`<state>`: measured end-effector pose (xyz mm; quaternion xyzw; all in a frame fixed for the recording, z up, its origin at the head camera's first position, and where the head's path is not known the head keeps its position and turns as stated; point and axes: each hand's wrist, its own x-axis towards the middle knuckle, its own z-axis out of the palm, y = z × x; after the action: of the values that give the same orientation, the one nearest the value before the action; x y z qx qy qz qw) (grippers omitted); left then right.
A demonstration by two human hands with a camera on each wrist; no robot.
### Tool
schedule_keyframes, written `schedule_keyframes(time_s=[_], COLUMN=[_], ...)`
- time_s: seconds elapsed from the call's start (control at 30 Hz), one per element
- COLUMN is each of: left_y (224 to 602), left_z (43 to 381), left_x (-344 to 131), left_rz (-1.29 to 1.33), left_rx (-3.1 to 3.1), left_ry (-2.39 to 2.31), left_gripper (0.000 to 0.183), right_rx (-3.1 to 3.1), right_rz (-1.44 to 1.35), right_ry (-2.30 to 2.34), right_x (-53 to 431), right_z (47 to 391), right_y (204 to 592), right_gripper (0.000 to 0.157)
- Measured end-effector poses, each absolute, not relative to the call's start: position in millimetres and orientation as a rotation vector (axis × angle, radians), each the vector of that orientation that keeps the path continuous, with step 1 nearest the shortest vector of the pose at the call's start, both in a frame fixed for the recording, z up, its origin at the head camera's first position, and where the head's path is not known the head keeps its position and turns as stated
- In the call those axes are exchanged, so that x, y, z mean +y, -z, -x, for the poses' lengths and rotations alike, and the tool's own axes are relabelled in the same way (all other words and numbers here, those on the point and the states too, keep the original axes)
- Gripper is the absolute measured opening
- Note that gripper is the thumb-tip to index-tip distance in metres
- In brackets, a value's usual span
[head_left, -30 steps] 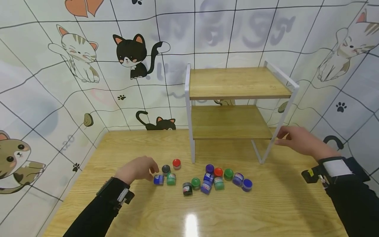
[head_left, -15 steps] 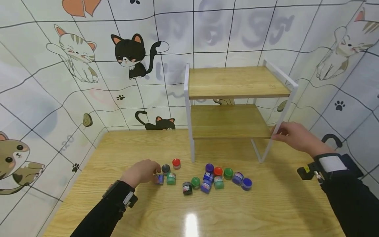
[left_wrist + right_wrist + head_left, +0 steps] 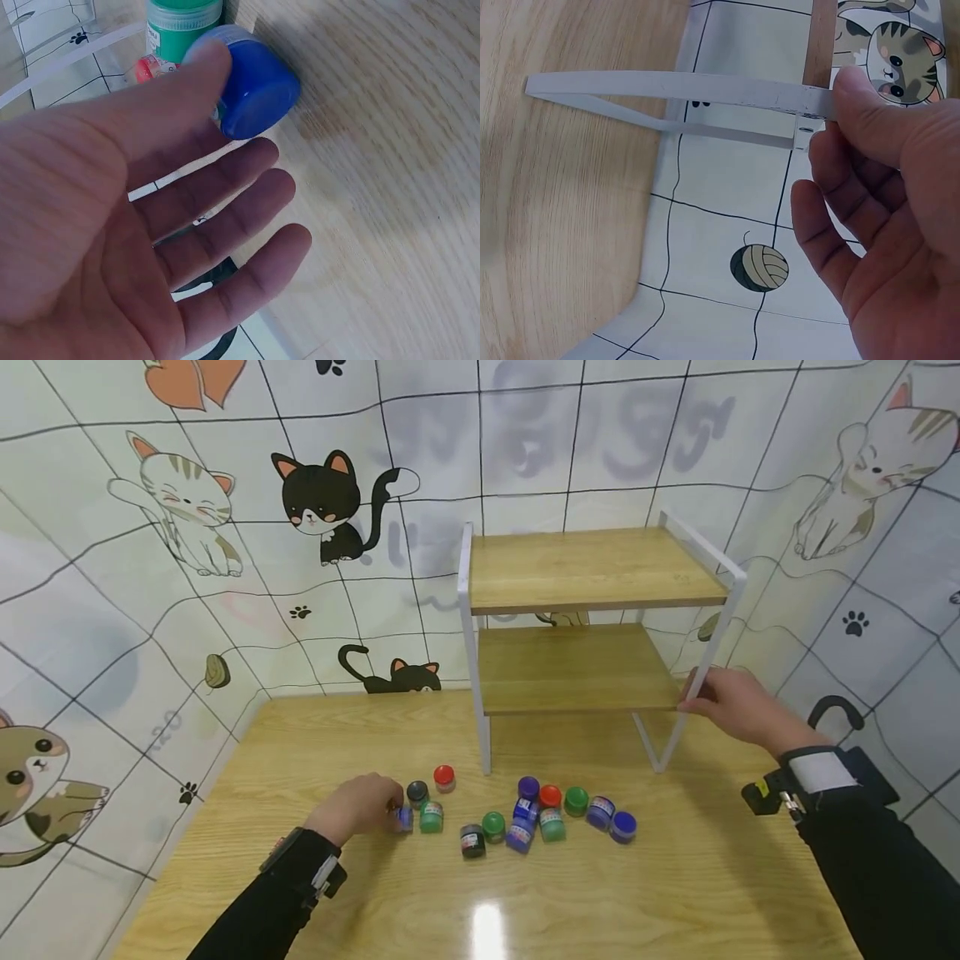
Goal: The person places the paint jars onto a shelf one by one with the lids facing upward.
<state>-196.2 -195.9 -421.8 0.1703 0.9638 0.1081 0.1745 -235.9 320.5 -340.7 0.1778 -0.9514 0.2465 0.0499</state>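
Observation:
My left hand (image 3: 357, 807) pinches a small blue paint jar (image 3: 262, 94) between thumb and index finger, its other fingers spread loosely below. The jar lies tilted on its side, close beside a green paint jar (image 3: 431, 817) and a dark-lidded jar (image 3: 417, 791). A red-lidded jar (image 3: 444, 777) stands just behind these. On the right, my right hand (image 3: 733, 706) holds the white metal side frame (image 3: 705, 88) of a two-tier wooden shelf (image 3: 592, 567), with the thumb on its front near the lower board (image 3: 577, 670).
Several more paint jars cluster in front of the shelf, among them a black one (image 3: 472, 841), a purple one (image 3: 519, 834) and a blue-lidded one (image 3: 622, 827). Behind the wooden table (image 3: 360, 902) rises a wall (image 3: 442, 452) with cat drawings.
My left hand has moved in over the blue jar and taken it between thumb and finger. The right hand has shifted slightly left and closed on the shelf's frame.

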Motion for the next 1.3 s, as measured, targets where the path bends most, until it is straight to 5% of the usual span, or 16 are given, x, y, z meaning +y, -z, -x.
schedule_keyframes(time_s=[1.07,1.3], left_y=[429,424], left_z=[200,201], left_x=[-202,-207], left_rz=[-0.418,-0.426], left_rx=[2.619,2.596], left_ry=[-0.398,-0.426], left_gripper=[0.026,0.014], right_rx=[-2.963,-2.964], right_rz=[-0.459,-0.465], right_ry=[-0.719,-0.725], right_x=[315,316], right_z=[235,235], right_y=[339,339], right_gripper=[0.011,0.010])
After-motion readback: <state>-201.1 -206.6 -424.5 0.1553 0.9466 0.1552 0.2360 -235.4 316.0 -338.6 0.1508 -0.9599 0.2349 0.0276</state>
